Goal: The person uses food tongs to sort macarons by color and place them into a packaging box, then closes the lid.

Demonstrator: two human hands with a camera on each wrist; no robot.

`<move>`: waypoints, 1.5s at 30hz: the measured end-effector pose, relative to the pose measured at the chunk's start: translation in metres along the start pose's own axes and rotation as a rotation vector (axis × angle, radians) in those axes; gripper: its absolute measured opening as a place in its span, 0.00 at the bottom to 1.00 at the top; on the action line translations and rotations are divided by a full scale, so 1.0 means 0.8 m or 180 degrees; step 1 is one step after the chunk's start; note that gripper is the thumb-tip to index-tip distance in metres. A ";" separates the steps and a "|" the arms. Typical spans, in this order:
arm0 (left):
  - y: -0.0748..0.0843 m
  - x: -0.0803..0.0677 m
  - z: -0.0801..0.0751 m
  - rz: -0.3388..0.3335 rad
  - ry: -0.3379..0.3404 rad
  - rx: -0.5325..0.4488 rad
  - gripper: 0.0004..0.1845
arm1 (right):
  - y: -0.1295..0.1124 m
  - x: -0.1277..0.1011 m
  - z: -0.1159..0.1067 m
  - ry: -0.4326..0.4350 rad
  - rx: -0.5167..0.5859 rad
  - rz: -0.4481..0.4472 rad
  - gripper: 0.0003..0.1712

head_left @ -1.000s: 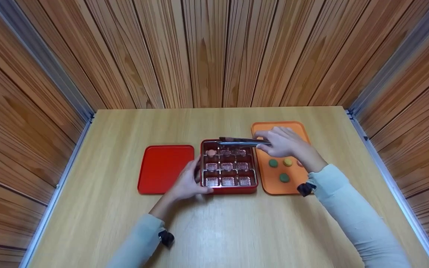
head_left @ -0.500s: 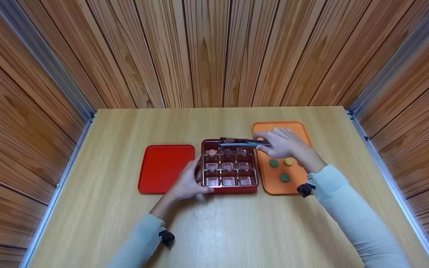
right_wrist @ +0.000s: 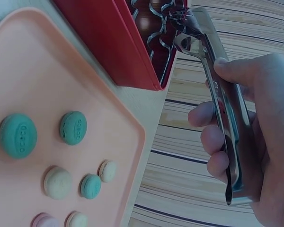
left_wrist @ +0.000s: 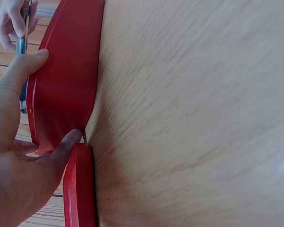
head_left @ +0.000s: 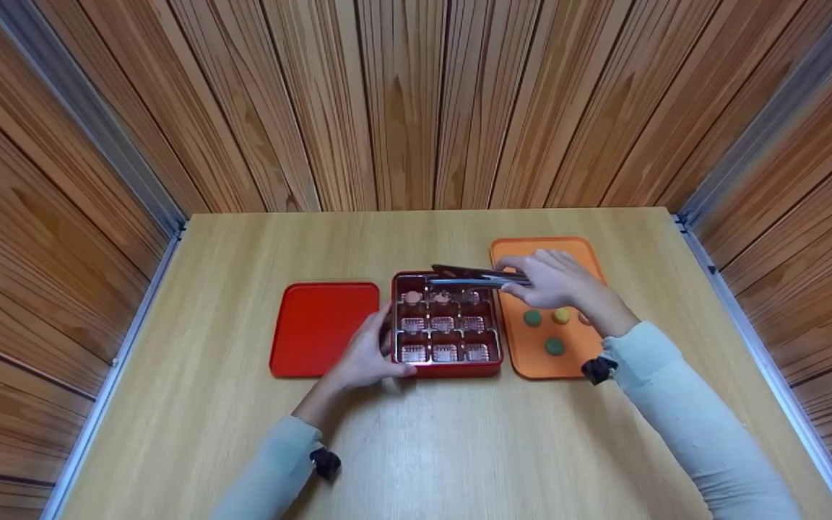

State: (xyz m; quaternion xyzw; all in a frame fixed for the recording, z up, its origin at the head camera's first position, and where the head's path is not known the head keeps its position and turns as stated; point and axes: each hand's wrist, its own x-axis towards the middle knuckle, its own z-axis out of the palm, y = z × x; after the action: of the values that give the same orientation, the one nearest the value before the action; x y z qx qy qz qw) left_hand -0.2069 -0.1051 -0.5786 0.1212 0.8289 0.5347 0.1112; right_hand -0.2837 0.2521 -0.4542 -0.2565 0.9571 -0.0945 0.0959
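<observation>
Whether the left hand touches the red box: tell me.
Touching. In the left wrist view the left hand presses its thumb and a finger against the red box.

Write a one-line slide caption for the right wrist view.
Right hand grips metal tongs over the red compartment box, beside macarons on an orange tray.

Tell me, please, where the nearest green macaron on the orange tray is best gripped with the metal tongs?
Grip the green macaron across its round rim, coming from straight above: it lies flat on the orange tray, apart from its neighbours. The right hand holds the metal tongs.
</observation>
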 end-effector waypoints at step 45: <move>-0.001 0.000 0.000 -0.0085 -0.0015 0.0072 0.70 | 0.121 -0.141 -0.030 -0.0048 0.0102 0.0198 0.24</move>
State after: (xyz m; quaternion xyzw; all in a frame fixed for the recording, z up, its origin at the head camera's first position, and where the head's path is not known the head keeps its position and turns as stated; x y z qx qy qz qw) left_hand -0.2069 -0.1057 -0.5795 0.1126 0.8361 0.5235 0.1189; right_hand -0.2391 0.3948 -0.4378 -0.2258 0.9622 -0.1048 0.1102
